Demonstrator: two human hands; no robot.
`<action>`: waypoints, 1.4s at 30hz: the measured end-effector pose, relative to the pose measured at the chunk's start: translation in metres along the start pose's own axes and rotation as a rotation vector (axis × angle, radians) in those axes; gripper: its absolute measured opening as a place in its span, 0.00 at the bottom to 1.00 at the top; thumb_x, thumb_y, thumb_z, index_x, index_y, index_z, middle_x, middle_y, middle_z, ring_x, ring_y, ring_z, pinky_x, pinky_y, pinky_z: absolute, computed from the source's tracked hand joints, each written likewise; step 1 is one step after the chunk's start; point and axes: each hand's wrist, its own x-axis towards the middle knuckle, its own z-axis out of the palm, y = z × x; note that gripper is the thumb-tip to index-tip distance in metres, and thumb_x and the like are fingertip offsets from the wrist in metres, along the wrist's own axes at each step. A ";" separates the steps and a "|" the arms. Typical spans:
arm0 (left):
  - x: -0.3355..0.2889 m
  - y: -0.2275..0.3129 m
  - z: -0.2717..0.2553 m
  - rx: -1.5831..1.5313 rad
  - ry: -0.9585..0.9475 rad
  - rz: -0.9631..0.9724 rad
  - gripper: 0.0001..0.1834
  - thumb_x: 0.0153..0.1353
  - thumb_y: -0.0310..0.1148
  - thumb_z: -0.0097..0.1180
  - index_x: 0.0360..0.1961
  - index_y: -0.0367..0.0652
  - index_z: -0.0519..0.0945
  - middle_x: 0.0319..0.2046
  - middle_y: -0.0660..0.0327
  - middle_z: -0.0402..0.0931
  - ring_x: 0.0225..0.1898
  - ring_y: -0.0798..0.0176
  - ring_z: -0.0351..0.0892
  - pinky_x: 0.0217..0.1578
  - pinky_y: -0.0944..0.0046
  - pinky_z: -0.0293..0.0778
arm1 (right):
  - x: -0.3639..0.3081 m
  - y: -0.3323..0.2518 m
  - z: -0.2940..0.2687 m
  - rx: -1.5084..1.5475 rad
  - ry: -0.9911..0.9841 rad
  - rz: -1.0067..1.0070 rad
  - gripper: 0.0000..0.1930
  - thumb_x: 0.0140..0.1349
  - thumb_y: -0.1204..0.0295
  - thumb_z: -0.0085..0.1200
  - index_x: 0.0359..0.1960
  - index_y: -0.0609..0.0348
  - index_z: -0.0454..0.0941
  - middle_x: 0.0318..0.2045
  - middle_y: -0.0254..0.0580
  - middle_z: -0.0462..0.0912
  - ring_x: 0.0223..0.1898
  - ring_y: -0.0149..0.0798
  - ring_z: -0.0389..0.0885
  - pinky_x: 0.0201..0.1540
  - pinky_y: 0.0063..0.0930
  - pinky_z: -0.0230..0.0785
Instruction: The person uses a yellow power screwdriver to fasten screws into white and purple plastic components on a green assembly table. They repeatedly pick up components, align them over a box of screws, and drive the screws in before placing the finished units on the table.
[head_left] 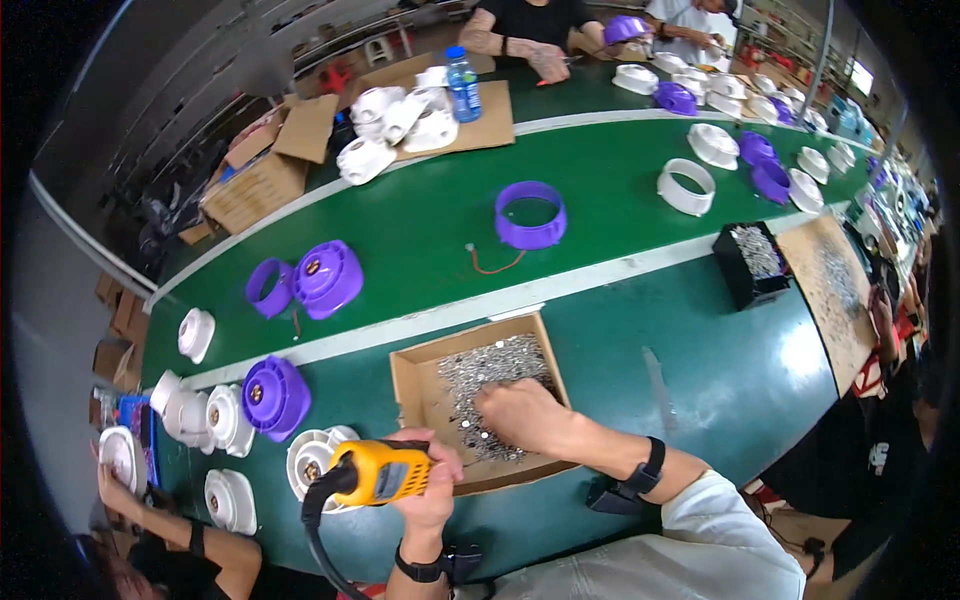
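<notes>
My left hand is closed round a yellow corded power screwdriver, whose black cable hangs down to the left. My right hand reaches into an open cardboard box. Its fingers are curled down into a heap of small shiny metal screws, and the fingertips are hidden there. A round white plastic housing lies just behind the screwdriver, partly covered by it. To its left rests a purple housing, beside more white housings.
Beyond the box runs a green conveyor belt carrying a purple ring and other housings. A black bin of metal parts stands at right. A co-worker's hand holds a white housing at far left. More people work across the belt and at right.
</notes>
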 end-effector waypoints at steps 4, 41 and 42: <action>0.000 0.001 -0.001 0.025 -0.013 0.003 0.24 0.58 0.41 0.58 0.44 0.36 0.62 0.14 0.61 0.67 0.13 0.66 0.67 0.16 0.66 0.68 | 0.001 -0.001 0.001 0.020 -0.012 0.020 0.10 0.52 0.68 0.55 0.29 0.63 0.76 0.29 0.48 0.79 0.30 0.43 0.82 0.31 0.34 0.75; 0.000 0.001 0.005 0.049 0.039 0.003 0.26 0.57 0.44 0.58 0.43 0.35 0.61 0.13 0.61 0.67 0.11 0.66 0.65 0.14 0.67 0.67 | 0.000 -0.006 -0.014 0.202 0.208 0.001 0.12 0.60 0.65 0.51 0.30 0.64 0.73 0.29 0.49 0.77 0.28 0.49 0.80 0.29 0.39 0.72; 0.001 0.002 0.005 0.046 0.040 0.005 0.27 0.57 0.44 0.58 0.43 0.35 0.61 0.13 0.61 0.67 0.11 0.66 0.65 0.14 0.67 0.67 | 0.001 -0.006 -0.013 0.196 0.198 0.002 0.12 0.60 0.64 0.51 0.30 0.64 0.73 0.28 0.49 0.77 0.28 0.49 0.80 0.29 0.39 0.72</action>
